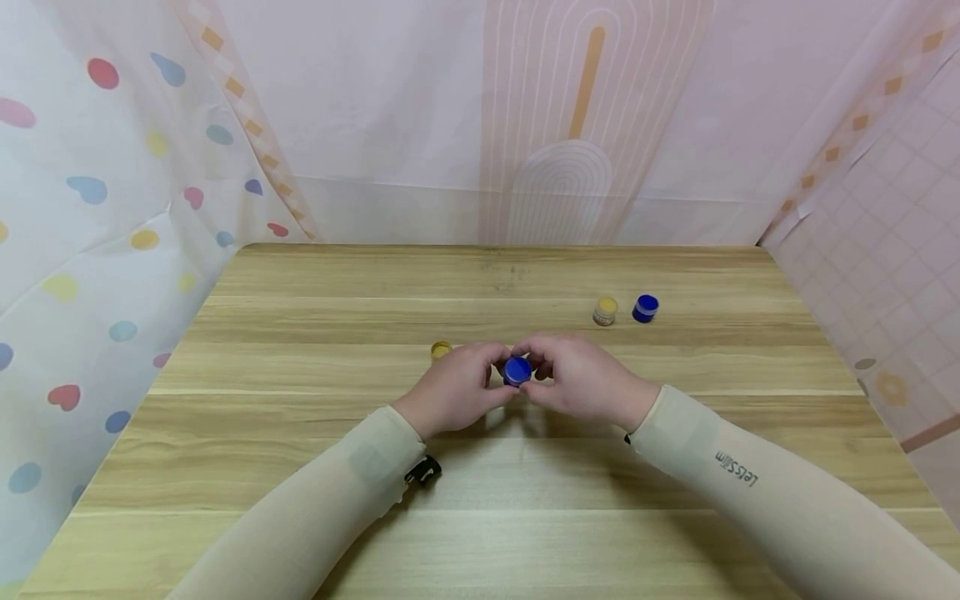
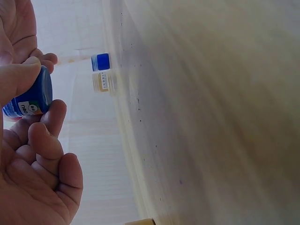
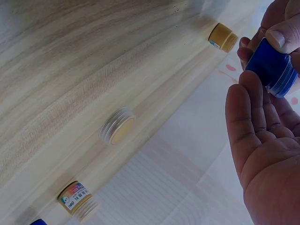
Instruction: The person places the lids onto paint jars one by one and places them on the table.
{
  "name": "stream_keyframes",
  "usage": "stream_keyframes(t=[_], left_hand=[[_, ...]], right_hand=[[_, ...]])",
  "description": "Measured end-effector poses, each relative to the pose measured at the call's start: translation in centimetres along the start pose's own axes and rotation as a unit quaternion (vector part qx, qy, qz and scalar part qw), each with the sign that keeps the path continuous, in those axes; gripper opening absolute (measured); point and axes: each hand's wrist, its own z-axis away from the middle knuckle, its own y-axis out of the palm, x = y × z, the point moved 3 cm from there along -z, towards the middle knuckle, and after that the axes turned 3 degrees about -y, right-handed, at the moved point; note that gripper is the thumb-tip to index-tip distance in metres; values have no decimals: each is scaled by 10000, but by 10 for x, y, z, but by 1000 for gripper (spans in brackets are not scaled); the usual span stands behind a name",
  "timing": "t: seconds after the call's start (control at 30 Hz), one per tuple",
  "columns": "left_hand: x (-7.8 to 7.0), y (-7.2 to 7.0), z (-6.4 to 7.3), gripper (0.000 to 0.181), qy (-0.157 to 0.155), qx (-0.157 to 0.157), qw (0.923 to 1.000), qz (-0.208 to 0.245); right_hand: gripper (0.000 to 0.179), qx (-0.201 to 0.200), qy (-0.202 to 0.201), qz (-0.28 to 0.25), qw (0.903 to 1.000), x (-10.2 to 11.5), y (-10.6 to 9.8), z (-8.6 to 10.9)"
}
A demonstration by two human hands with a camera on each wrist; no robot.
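A small blue paint jar (image 1: 517, 371) is gripped between both hands, above the middle of the table. My left hand (image 1: 459, 390) pinches its left side with thumb and fingertips. From the right, my right hand (image 1: 585, 379) holds it with thumb and index finger; its palm faces the jar in the right wrist view. A printed label shows on the blue jar (image 2: 29, 105) in the left wrist view. Just beyond the left hand stands an ochre jar (image 1: 441, 351), with screw threads showing at its top in the right wrist view.
A clear ribbed lid with a yellowish face (image 3: 117, 125) lies on the wooden table (image 1: 525, 517), hidden by the hands in the head view. Farther back on the right stand a labelled ochre jar (image 1: 605, 312) and another blue jar (image 1: 645, 308). Patterned curtains border the table.
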Motion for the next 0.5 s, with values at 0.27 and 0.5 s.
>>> stream_keyframes(t=[0.27,0.5], left_hand=[[-1,1,0,20,-1,33,10000,17],[-1,1,-1,19,32,-1,10000,17]], right_hand=[[26,-11,124,54,9999,1,0,-1],[32,-45,211,1,9998,0,0,-1]])
